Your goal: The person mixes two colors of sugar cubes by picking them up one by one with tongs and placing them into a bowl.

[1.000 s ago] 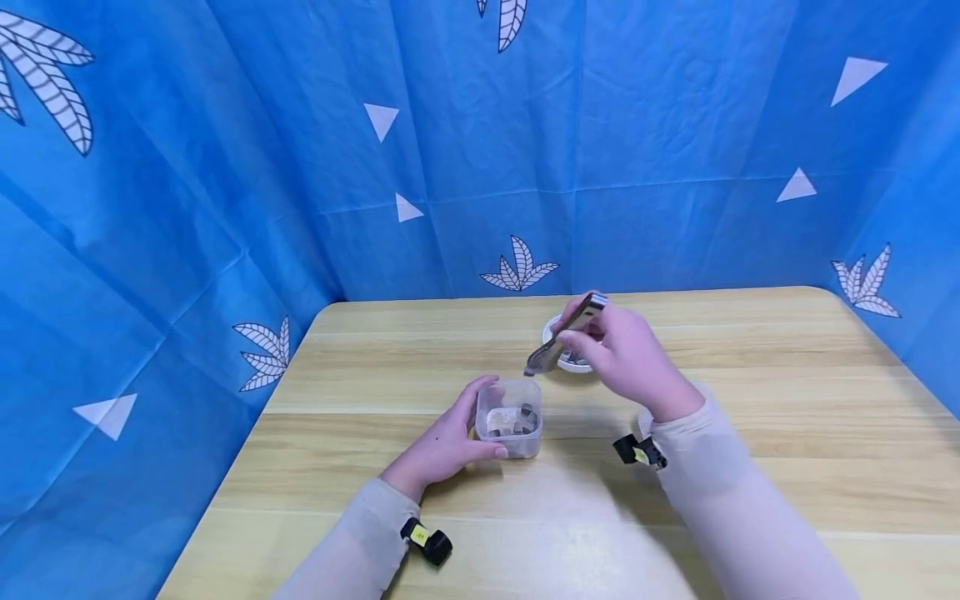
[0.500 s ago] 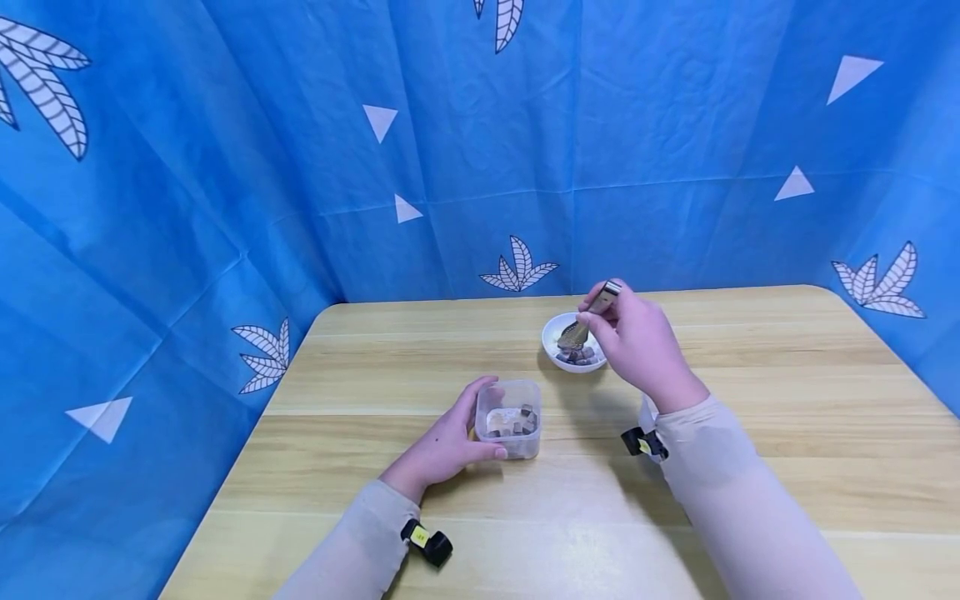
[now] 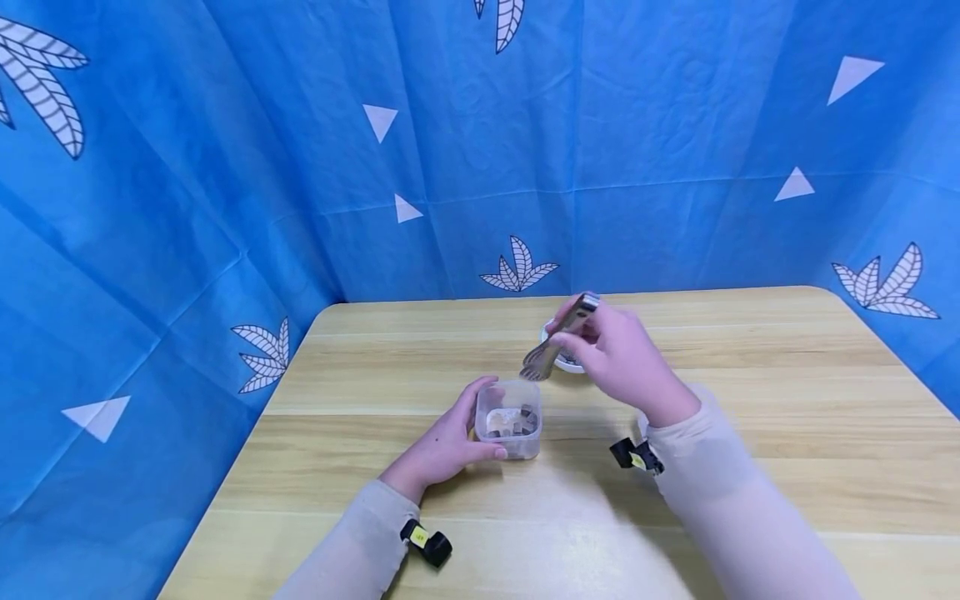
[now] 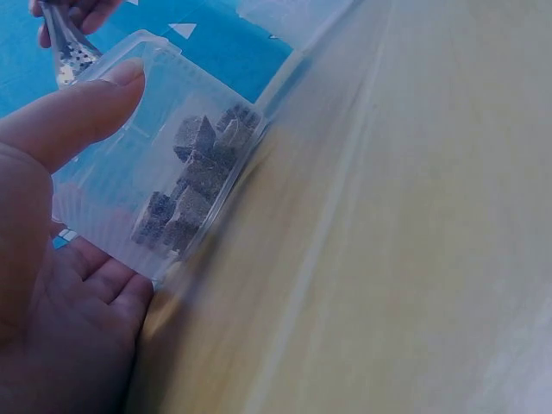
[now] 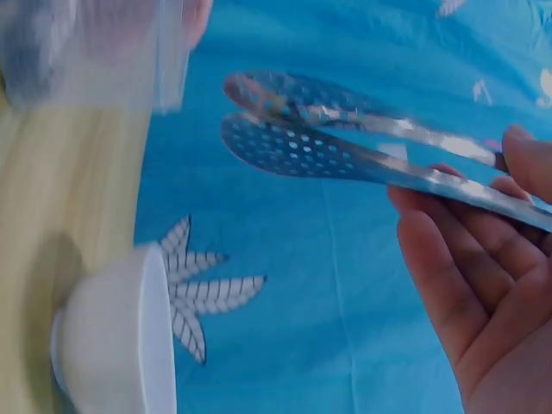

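My left hand (image 3: 442, 442) grips a clear plastic box (image 3: 528, 447) from its left side, with the thumb (image 4: 90, 112) along one wall. Inside the box lie several dark grey cubes (image 4: 203, 172). My right hand (image 3: 618, 354) holds metal tongs (image 3: 557, 342) with perforated heads (image 5: 297, 155), tilted so the heads hang just beyond the box's far rim. The two heads lie close together, and I cannot tell whether anything is between them. Behind the tongs stands a white bowl (image 5: 108, 336); the right hand covers much of it in the head view.
Everything stands on a light wooden table (image 3: 360, 358). A blue patterned curtain (image 3: 465, 150) hangs behind it and along the left side. Each sleeve carries a small black wrist camera, one on the left (image 3: 427, 543) and one on the right.
Half a second ago the tongs were down in the bowl among the cubes; now they have come left and toward the box. The left hand and box stay in place.
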`<state>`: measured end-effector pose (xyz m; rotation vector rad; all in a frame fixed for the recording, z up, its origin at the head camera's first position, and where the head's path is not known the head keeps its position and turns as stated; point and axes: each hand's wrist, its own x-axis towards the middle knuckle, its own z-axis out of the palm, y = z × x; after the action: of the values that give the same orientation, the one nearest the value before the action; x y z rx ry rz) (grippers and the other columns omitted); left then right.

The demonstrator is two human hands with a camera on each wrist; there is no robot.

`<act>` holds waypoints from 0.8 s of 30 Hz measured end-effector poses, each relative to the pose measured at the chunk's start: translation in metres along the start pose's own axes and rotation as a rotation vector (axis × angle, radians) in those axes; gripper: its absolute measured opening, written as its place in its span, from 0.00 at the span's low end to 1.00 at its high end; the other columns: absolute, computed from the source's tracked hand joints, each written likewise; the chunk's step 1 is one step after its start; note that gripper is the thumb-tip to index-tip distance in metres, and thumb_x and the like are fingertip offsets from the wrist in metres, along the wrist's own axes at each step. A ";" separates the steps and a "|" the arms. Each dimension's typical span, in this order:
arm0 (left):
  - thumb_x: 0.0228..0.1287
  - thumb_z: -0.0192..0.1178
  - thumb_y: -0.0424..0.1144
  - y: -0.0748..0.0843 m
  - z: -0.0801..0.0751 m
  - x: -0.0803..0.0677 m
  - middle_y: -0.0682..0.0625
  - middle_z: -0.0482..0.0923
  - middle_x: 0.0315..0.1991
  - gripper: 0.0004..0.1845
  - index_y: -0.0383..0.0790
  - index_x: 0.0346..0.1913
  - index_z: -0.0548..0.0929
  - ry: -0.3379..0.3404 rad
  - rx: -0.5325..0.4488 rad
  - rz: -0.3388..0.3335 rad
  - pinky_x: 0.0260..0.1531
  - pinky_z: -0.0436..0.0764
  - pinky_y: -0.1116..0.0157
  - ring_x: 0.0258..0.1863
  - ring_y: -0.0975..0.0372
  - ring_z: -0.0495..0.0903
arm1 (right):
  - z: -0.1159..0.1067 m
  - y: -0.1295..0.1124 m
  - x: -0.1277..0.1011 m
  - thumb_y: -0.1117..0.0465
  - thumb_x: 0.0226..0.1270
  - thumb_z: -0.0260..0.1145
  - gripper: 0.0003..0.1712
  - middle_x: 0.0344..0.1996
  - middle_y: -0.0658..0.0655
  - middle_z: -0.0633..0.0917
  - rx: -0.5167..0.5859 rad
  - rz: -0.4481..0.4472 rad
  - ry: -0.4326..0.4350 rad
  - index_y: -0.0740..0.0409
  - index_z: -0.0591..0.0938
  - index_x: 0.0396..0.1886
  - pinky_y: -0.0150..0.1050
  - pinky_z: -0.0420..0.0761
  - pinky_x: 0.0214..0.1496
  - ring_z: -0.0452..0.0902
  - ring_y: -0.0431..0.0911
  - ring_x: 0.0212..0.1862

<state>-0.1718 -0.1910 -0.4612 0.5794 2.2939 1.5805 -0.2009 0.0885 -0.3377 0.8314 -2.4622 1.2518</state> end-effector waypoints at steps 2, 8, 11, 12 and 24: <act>0.54 0.78 0.44 0.000 0.000 0.000 0.56 0.62 0.75 0.58 0.57 0.81 0.49 0.000 0.000 0.002 0.73 0.59 0.52 0.72 0.58 0.65 | 0.006 -0.005 -0.002 0.61 0.71 0.68 0.08 0.37 0.46 0.87 0.016 -0.017 -0.046 0.48 0.80 0.45 0.39 0.83 0.33 0.83 0.41 0.35; 0.55 0.77 0.44 -0.001 0.000 -0.001 0.55 0.62 0.75 0.57 0.56 0.81 0.49 -0.004 0.010 0.004 0.73 0.58 0.51 0.72 0.58 0.65 | 0.024 -0.010 -0.005 0.60 0.69 0.70 0.08 0.34 0.42 0.84 -0.016 -0.053 -0.125 0.47 0.79 0.42 0.36 0.84 0.39 0.82 0.35 0.35; 0.55 0.77 0.46 -0.002 0.000 -0.001 0.55 0.61 0.75 0.57 0.56 0.81 0.49 0.001 0.027 0.000 0.73 0.57 0.51 0.73 0.58 0.62 | 0.032 -0.010 -0.006 0.59 0.69 0.71 0.08 0.34 0.42 0.84 -0.025 -0.061 -0.168 0.48 0.78 0.42 0.36 0.84 0.39 0.82 0.35 0.35; 0.55 0.77 0.47 -0.002 0.001 -0.001 0.55 0.61 0.76 0.57 0.57 0.81 0.50 0.004 0.035 -0.003 0.73 0.57 0.51 0.73 0.58 0.62 | 0.035 -0.011 -0.007 0.58 0.69 0.71 0.08 0.33 0.43 0.84 -0.031 -0.065 -0.181 0.48 0.78 0.42 0.36 0.84 0.38 0.82 0.35 0.35; 0.54 0.77 0.51 -0.004 0.001 -0.002 0.52 0.56 0.78 0.58 0.58 0.81 0.50 0.028 0.078 -0.013 0.72 0.58 0.49 0.74 0.56 0.60 | 0.056 -0.008 -0.010 0.51 0.68 0.71 0.13 0.21 0.41 0.78 -0.178 -0.042 -0.206 0.49 0.76 0.38 0.35 0.76 0.24 0.73 0.37 0.22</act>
<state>-0.1707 -0.1922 -0.4655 0.5628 2.3842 1.5084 -0.1868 0.0437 -0.3707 1.0009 -2.6527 0.9574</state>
